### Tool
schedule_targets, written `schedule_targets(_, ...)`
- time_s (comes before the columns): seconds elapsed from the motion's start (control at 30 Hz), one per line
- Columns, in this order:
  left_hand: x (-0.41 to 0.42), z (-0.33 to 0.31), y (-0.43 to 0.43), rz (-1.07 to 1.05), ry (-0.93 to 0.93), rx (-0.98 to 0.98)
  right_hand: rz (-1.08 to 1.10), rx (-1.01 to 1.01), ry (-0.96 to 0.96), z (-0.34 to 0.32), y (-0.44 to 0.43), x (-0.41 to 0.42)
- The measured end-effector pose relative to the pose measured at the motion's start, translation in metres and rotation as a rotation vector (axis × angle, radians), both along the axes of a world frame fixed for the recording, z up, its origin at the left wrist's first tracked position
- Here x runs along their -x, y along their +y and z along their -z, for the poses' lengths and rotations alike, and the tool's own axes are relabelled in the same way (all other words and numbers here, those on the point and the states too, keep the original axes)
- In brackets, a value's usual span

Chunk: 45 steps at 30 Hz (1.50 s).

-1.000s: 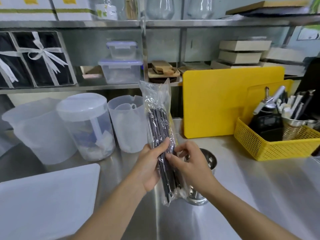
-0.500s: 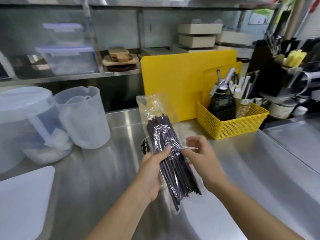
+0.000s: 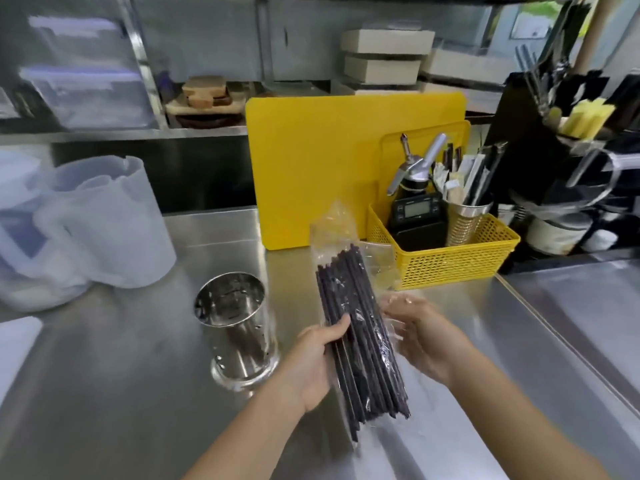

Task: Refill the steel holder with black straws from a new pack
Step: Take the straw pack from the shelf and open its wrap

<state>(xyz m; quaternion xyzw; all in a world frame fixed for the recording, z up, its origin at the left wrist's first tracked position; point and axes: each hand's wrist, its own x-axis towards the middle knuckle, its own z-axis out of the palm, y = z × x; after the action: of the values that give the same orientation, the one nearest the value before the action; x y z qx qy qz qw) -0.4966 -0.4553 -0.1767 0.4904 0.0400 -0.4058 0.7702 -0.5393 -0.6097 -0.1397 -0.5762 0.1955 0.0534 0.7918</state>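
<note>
A clear plastic pack of black straws (image 3: 360, 337) is held upright and tilted over the steel counter. My left hand (image 3: 317, 362) grips its left side, thumb across the front. My right hand (image 3: 420, 337) is on the pack's right side, fingers against the loose plastic; blur hides whether they pinch it. The steel holder (image 3: 239, 327), a perforated cup that looks empty, stands on the counter just left of my left hand.
A yellow basket (image 3: 446, 261) with a scale, a siphon and a cup of utensils sits behind the pack. A yellow cutting board (image 3: 311, 174) leans at the back. Translucent jugs (image 3: 104, 223) stand at the left. A white board (image 3: 14, 344) lies at the far left.
The view has swung right and down, so the steel holder now shows fully left of the pack. The pack has tilted and my right hand has slid to its right edge.
</note>
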Motion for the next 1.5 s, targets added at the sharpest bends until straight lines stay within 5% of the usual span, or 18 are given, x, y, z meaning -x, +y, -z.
schedule_targets(0.23,0.023,0.025,-0.036,-0.175,-0.024,-0.274,0.078,0.11,0.075,0.028,-0.027,0.01)
schedule_targets(0.43,0.036,0.022,-0.047,0.09,0.013,-0.249,-0.062,0.217,0.133,0.039,-0.017,0.029)
schedule_targets(0.63,0.042,0.04,-0.033,-0.011,0.043,-0.213,-0.159,0.205,0.085,0.045,-0.015,0.033)
schedule_targets(1.03,0.027,0.075,0.005,-0.084,0.054,-0.466,0.09,0.302,0.231,0.074,-0.038,0.04)
schedule_targets(1.37,0.023,0.09,0.003,-0.036,-0.201,-0.799,0.106,0.213,0.312,0.095,-0.054,0.048)
schedule_targets(1.5,0.021,0.092,0.0,0.048,-0.491,-1.039,0.048,0.486,0.413,0.11,-0.064,0.045)
